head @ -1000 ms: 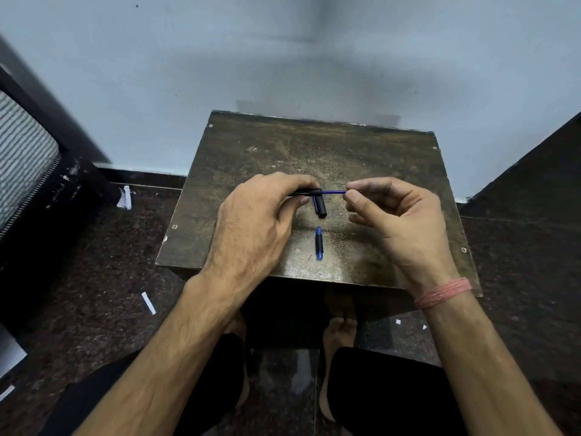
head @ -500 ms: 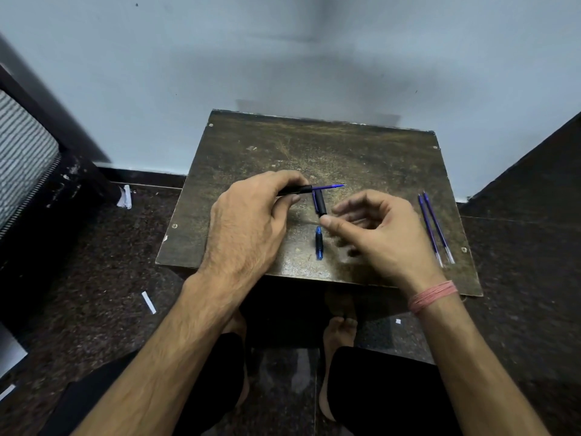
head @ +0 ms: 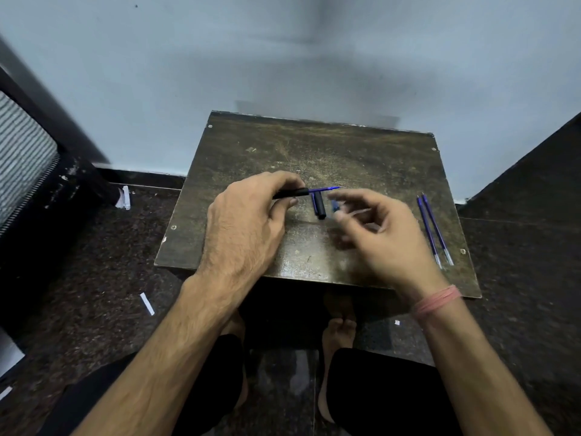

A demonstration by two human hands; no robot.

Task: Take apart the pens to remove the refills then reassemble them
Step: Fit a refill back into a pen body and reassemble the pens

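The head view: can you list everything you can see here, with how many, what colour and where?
table: 1, dark brown, centre, against the wall
pen barrel: 1, black, in the left hand, blue refill sticking out
cap: 1, black, on the table between the hands
small blue part: 1, at the right fingertips, blurred
loose refills: 2, blue, right side of the table
paper scraps: several, white, on the dark floor
wristband: 1, pink, right wrist
left hand: 1, gripping the barrel
right hand: 1, blurred
feet: 2, bare, under the table
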